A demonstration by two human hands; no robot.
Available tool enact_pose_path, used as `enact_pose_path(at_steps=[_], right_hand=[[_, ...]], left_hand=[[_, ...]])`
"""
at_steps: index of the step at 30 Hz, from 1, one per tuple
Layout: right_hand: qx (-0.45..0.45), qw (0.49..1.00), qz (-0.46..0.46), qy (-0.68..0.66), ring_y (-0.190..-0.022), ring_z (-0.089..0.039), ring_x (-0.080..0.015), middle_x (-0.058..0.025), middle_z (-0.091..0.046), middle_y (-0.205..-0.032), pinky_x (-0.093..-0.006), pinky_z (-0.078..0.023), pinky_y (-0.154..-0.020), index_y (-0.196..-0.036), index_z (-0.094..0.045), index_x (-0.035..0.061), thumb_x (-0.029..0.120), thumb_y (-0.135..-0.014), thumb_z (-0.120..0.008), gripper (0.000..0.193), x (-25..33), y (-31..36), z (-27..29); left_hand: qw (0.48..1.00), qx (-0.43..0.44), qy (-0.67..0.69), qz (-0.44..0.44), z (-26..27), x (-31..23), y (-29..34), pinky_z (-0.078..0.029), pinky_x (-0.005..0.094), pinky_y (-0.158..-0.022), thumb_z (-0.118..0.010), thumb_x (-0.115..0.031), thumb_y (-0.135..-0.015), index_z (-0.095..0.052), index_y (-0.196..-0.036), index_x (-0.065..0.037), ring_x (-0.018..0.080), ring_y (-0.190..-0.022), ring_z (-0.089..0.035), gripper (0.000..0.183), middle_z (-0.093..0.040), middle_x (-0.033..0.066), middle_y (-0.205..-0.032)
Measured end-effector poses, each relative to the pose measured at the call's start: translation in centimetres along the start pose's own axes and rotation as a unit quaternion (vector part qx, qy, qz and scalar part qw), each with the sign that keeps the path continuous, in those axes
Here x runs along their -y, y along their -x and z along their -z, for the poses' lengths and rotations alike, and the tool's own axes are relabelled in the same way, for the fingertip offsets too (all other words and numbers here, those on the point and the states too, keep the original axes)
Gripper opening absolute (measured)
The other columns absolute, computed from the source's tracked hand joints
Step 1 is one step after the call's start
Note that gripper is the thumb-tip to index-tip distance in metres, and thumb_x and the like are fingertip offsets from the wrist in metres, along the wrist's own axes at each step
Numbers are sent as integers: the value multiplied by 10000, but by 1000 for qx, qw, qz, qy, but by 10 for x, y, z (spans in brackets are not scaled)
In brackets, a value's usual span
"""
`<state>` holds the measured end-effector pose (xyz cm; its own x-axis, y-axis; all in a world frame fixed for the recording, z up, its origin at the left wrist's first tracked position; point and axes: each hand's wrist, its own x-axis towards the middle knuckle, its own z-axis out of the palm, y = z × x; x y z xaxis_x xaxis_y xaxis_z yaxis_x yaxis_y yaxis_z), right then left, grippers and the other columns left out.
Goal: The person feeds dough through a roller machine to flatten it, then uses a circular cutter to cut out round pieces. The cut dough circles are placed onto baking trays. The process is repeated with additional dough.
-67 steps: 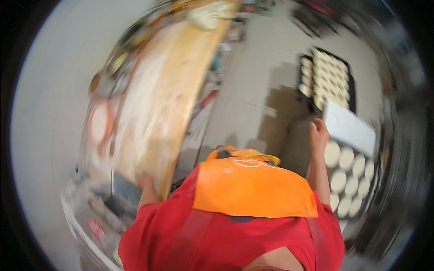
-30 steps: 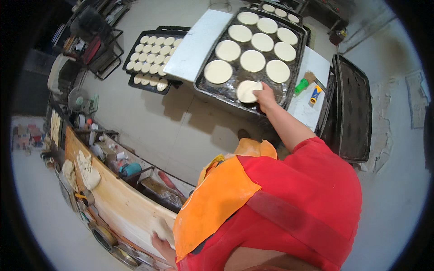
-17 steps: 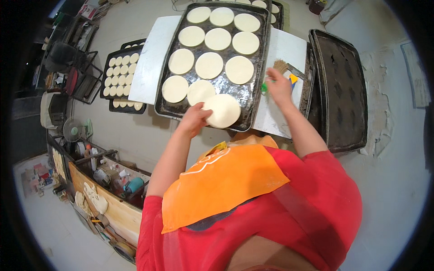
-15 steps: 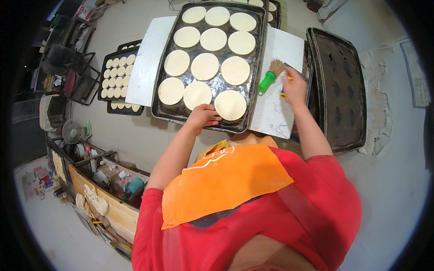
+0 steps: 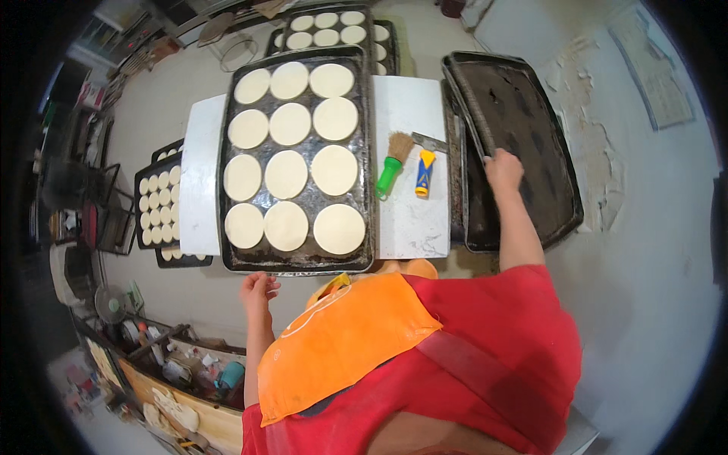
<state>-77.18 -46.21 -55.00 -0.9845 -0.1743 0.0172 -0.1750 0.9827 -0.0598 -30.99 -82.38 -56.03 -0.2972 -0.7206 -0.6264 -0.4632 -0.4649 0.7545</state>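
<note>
A black baking tray (image 5: 296, 262) carries several pale round dough discs (image 5: 287, 174) in rows. Just off its near left corner is my left hand (image 5: 260, 288), fingers loosely curled and apart, with nothing in them. My right hand (image 5: 505, 171) is closed round the near end of a long, thin, ridged grey rod (image 5: 472, 106), which slants over the dark trays on the right; its exact kind is unclear. On the white board lie a green-handled bristle brush (image 5: 392, 163) and a scraper (image 5: 424, 174) with a yellow and blue handle.
Dark trays (image 5: 535, 144) are stacked on the right, close to a peeling wall (image 5: 599, 163). Further trays of dough discs stand at the far side (image 5: 326, 36) and at the left (image 5: 159, 205). A cluttered workbench (image 5: 193, 364) is at the lower left.
My right hand has let go of the scraper, moved right and taken hold of the rod. My left hand has drawn back from the disc at the tray's near edge. The view has shifted.
</note>
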Motion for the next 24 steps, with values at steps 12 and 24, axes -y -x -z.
enact_pose_path(at_steps=[12,24], right_hand=[[-29,900,310,-306,-585,-522,-306,-184,-527,-674,-368,-436,-569,-759,-577,-1,143,-735,-737,217,130,103,179],[-54,836,534,-117,-789,-608,-330,-116,-607,-769,-443,-496,-672,-738,-552,60,153,-689,-677,163,323,199,-39]], left_hand=[[995,-30,98,-5,59,39,24,-496,261,-613,-556,-79,-867,-529,-1082,-7,160,-716,-636,228,-649,104,-871],[960,-191,182,-95,235,142,109,-485,254,-623,-609,-91,-858,-447,-1247,13,157,-730,-630,434,-643,110,-891]])
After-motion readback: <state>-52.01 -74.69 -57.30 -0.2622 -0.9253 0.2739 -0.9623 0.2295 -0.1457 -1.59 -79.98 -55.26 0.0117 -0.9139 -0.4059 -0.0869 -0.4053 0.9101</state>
